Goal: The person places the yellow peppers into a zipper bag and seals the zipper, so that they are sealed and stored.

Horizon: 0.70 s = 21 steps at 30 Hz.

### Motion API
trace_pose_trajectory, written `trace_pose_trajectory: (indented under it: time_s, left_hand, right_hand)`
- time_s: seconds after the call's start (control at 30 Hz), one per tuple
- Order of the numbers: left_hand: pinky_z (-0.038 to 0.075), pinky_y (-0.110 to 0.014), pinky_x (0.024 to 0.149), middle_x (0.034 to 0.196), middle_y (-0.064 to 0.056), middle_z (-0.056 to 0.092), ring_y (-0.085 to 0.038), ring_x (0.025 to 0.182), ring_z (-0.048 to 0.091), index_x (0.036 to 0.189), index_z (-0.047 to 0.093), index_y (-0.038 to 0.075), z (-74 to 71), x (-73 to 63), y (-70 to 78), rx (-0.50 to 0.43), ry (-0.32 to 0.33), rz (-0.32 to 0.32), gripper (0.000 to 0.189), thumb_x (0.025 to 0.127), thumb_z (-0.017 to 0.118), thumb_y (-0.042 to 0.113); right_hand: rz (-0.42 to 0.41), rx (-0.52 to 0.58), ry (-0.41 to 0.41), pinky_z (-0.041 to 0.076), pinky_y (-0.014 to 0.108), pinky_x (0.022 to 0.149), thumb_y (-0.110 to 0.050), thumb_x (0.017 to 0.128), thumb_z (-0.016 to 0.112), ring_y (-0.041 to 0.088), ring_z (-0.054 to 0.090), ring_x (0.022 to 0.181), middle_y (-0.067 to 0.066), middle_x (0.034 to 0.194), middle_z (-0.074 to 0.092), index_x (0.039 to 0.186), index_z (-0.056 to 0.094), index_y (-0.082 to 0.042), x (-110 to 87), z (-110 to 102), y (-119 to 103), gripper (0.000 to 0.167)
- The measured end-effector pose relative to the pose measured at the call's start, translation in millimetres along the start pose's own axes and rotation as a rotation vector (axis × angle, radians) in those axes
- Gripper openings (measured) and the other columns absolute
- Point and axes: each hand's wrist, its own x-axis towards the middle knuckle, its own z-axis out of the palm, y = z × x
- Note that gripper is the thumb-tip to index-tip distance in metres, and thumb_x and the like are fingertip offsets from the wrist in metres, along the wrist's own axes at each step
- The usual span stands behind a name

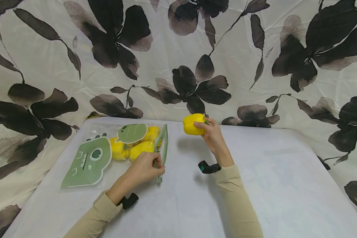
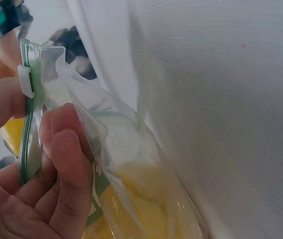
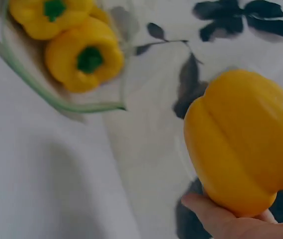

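A yellow bell pepper (image 1: pixel 193 124) is held above the white table by my right hand (image 1: pixel 212 138), thumb across its side. Up close in the right wrist view, the same pepper (image 3: pixel 243 139) fills the right side. To its left lies a clear zip bag (image 1: pixel 89 165) printed with a green cartoon face, with several yellow bell peppers (image 1: pixel 141 149) inside. My left hand (image 1: pixel 144 167) pinches the bag's green zip edge at the near corner. A small white slider (image 2: pixel 26 81) sits on that strip in the left wrist view. The bag's mouth gapes toward the right hand.
The white table (image 1: pixel 273 185) extends to the right and toward me. Behind it hangs a pale cloth (image 1: pixel 166 59) with dark flower prints. A black wrist device (image 1: pixel 209 167) shows at the right wrist, another (image 1: pixel 130 201) at the left.
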Motion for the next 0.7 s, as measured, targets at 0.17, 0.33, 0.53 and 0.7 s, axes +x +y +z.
trace_pose_trajectory:
  time_s: [0.17, 0.33, 0.53, 0.7]
  left_hand:
    - [0.037, -0.023, 0.049, 0.058, 0.004, 0.049, -0.011, 0.053, 0.044, 0.071, 0.057, 0.014, -1.2, 0.2, 0.6, 0.002, -0.002, -0.005, 0.020, 0.079, 0.075, 0.011]
    - [0.037, -0.023, 0.050, 0.058, 0.004, 0.050, -0.011, 0.054, 0.044, 0.071, 0.057, 0.015, -2.6, 0.5, 1.2, 0.012, -0.006, -0.021, 0.020, 0.079, 0.076, 0.013]
    - [0.037, -0.024, 0.051, 0.059, 0.004, 0.050, -0.011, 0.054, 0.045, 0.071, 0.057, 0.014, -2.4, 0.0, 1.8, 0.011, 0.003, -0.014, 0.020, 0.078, 0.075, 0.011]
    - [0.038, -0.023, 0.051, 0.060, 0.005, 0.052, -0.011, 0.054, 0.046, 0.073, 0.058, 0.013, -0.8, -0.4, 1.7, 0.005, 0.000, -0.013, 0.017, 0.078, 0.074, 0.009]
  right_hand:
    - [0.091, -0.080, -0.031, 0.042, 0.035, 0.104, -0.001, 0.084, 0.070, 0.026, 0.052, 0.114, 0.020, 0.133, 0.046, 0.135, 0.032, 0.002, 1.4, 22.1, 23.1, 0.063]
    - [0.125, -0.245, -0.070, 0.044, 0.033, 0.098, -0.004, 0.080, 0.075, 0.024, 0.053, 0.108, 0.018, 0.126, 0.052, 0.132, 0.040, 0.001, 2.5, 33.4, 45.5, 0.063]
    - [0.136, -0.276, -0.124, 0.045, 0.032, 0.099, -0.005, 0.077, 0.077, 0.024, 0.056, 0.108, 0.019, 0.123, 0.054, 0.129, 0.040, 0.002, 0.4, 41.7, 66.8, 0.064]
    - [0.153, -0.244, -0.149, 0.047, 0.032, 0.098, -0.003, 0.078, 0.077, 0.024, 0.057, 0.109, 0.020, 0.122, 0.052, 0.126, 0.038, 0.001, -1.9, 43.5, 77.0, 0.062]
